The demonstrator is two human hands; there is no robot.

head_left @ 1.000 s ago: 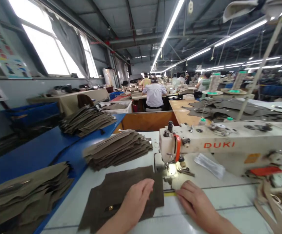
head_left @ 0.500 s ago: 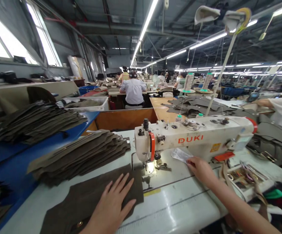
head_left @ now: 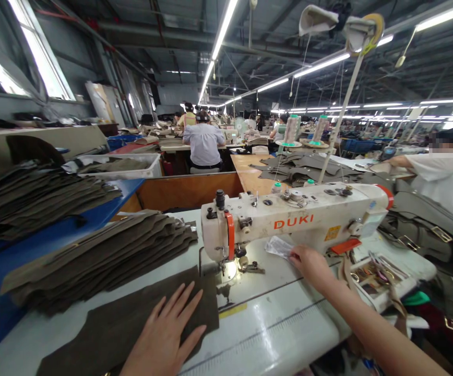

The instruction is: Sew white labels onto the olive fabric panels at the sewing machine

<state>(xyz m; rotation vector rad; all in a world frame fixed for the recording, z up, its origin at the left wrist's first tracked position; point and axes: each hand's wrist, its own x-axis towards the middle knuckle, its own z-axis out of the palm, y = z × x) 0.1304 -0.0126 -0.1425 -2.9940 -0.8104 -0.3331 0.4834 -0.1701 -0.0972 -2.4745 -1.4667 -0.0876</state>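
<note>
My left hand [head_left: 167, 331] lies flat with spread fingers on a dark olive fabric piece [head_left: 105, 329] at the front left of the table. Under the sewing machine's arm, my right hand [head_left: 311, 266] pinches the near end of a crumpled, whitish, see-through packet [head_left: 278, 247]; its contents cannot be made out. The white sewing machine [head_left: 265, 219] stands just beyond both hands, its lamp lighting the needle plate [head_left: 229, 271]. The fabric's right edge lies near that plate, a little to its left.
A stack of olive fabric pieces [head_left: 105, 256] lies left of the machine. On the right is a tray of small tools [head_left: 379, 274]. Thread cones [head_left: 291, 130] stand behind the machine. A co-worker in a white top [head_left: 441, 177] sits at right, another person [head_left: 204, 141] ahead.
The whole view has shifted slightly, so things appear further left. My left hand still rests on the fabric, and my right hand still holds the packet at the same place.
</note>
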